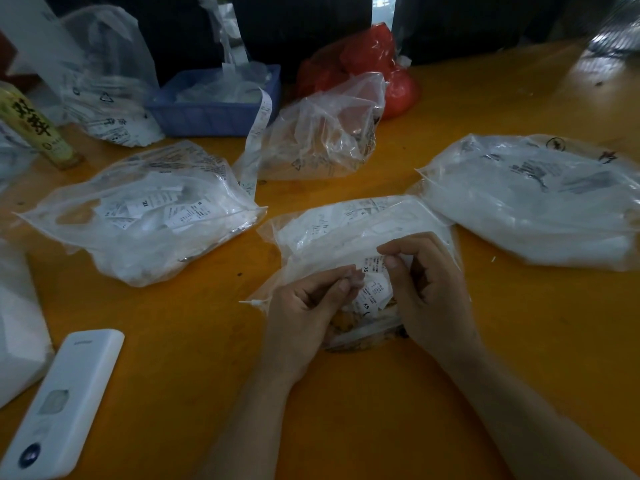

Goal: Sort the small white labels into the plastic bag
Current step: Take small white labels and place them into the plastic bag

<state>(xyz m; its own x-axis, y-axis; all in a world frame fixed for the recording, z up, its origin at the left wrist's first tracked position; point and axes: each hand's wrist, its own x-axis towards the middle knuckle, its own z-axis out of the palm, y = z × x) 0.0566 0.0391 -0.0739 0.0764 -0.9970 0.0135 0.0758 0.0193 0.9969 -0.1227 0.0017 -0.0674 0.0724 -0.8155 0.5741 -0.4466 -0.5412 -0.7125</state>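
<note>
A clear plastic bag (346, 230) full of small white labels lies at the middle of the orange table (173, 306). My left hand (304, 306) pinches the bag's near edge with curled fingers. My right hand (426, 289) sits just right of it, thumb and forefinger pinching the bag's plastic over small white labels (372, 271) marked XS. More XS labels (375, 292) show between the two hands, at the bag's mouth. Whether those labels lie inside or on the plastic is unclear.
Other label-filled bags lie at left (145, 223) and right (533, 199). A crumpled clear bag (325, 129), a red bag (381, 64), a blue basket (211, 102) with a label strip (256, 133), a bottle (34, 126) and a white device (59, 403) surround them.
</note>
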